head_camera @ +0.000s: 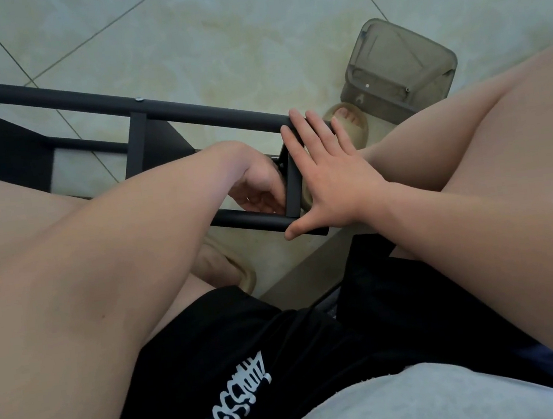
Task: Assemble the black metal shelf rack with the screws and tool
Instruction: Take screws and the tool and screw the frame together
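The black metal shelf rack [167, 108] lies on its side across the tiled floor between my knees, its long tube running from the far left to the centre. A screw head [139, 99] shows on the upper tube. My right hand [327, 172] lies flat with spread fingers against the rack's end crossbar [292, 186], thumb on the lower tube. My left hand [260, 187] reaches inside the frame beside that crossbar, fingers curled around something small that I cannot make out. Whether it holds a tool or screw is hidden.
A translucent grey plastic container [397, 69] with a few small parts lies on the floor beyond my right hand. My feet in beige slippers [227, 270] rest under and beside the rack. My bare knees flank the work area on both sides.
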The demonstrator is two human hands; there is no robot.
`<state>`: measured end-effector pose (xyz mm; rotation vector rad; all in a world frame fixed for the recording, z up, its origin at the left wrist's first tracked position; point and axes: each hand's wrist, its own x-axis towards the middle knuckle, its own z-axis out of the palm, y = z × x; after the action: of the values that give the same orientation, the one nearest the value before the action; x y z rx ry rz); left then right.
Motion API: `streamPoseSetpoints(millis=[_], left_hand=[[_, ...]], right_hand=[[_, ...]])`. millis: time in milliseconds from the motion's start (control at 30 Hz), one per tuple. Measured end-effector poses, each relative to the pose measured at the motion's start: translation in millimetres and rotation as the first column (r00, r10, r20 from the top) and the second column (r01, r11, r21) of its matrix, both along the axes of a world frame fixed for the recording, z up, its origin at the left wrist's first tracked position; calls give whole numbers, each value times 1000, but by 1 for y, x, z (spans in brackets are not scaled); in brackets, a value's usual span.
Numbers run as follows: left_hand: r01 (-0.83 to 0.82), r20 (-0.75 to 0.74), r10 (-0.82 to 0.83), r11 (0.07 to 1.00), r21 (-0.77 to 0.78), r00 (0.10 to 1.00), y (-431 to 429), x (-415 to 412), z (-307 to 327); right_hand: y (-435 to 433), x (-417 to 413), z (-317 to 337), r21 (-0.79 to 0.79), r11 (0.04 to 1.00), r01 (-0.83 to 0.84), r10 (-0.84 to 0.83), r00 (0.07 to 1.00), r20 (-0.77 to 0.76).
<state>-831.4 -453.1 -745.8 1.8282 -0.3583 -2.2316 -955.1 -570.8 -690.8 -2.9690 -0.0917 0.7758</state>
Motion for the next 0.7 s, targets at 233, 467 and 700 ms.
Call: streamPoseSetpoints(millis=[233, 467, 700], left_hand=[[-14, -49, 14, 1000, 0, 999, 1, 3, 1], [-4, -7, 4, 1000, -1, 1000, 0, 0, -1], [-21, -51, 21, 1000, -3, 999, 2, 3, 1]], right_hand=[[0, 0, -1, 2, 1000, 4, -4, 1000, 9], [0, 0, 0, 3, 1000, 3, -3, 1000, 4], [0, 0, 1, -5, 1000, -2, 2, 1000, 9]])
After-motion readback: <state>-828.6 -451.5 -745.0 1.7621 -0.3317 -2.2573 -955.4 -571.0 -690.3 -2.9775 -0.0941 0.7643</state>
